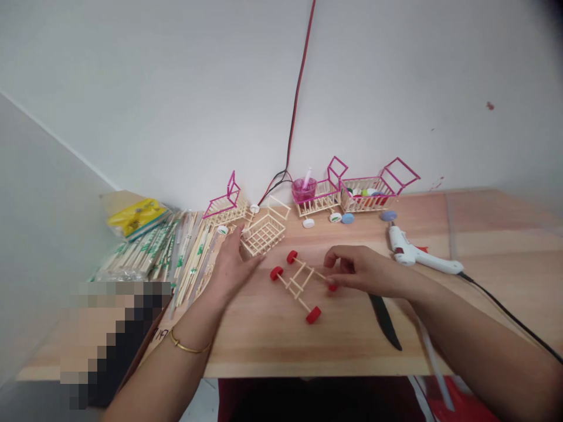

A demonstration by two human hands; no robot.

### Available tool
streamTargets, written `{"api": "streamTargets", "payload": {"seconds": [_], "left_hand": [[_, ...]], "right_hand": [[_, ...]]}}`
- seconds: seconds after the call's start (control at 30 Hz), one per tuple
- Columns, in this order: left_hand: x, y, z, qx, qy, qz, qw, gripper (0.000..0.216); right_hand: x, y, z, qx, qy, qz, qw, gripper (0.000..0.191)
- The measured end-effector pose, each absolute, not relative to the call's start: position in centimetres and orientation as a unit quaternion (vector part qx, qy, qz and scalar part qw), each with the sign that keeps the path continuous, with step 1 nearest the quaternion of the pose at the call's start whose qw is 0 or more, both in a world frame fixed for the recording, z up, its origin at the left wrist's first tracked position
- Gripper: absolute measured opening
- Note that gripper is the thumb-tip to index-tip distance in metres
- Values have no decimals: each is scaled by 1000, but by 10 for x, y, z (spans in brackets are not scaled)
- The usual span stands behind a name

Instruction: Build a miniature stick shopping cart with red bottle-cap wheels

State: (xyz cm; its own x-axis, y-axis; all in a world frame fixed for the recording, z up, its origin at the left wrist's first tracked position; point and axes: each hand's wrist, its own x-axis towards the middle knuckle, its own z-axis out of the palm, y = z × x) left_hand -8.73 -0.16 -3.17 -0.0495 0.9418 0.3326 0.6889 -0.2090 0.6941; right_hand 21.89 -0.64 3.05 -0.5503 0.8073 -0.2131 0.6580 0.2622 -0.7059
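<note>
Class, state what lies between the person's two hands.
In the head view, a red-wheeled stick frame lies between the left hand and the right hand.

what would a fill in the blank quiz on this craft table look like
1. The stick frame that the right hand pinches has wheels coloured ____.
2. The white tool lying beside that hand is a glue ____.
3. The gold bracelet sits on the ____ wrist.
4. The carts at the back have top rims coloured ____.
Missing words: red; gun; left; pink.
</note>
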Motion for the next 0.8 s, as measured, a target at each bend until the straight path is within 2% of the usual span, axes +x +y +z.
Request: {"api": "streamTargets", "payload": {"seconds": [0.17, 0.33, 0.53, 0.67, 0.8], "left_hand": [[-83, -4, -23, 648, 580, 465, 165, 77], [-69, -27, -1, 656, 515, 531, 149, 72], [-47, -54, 12, 733, 464, 484, 115, 77], [-41, -61, 14, 775, 444, 439, 97, 76], [-40, -64, 14, 796, 442, 409, 65, 74]], "right_hand": [[221, -5, 25, -475, -785, 380, 121, 35], [224, 0, 15, -483, -770, 351, 226, 33], [224, 3, 6, -365, -729, 431, 387, 57], [220, -1, 4, -289, -712, 502, 398, 56], [217, -5, 4, -287, -707, 517, 388, 47]]}}
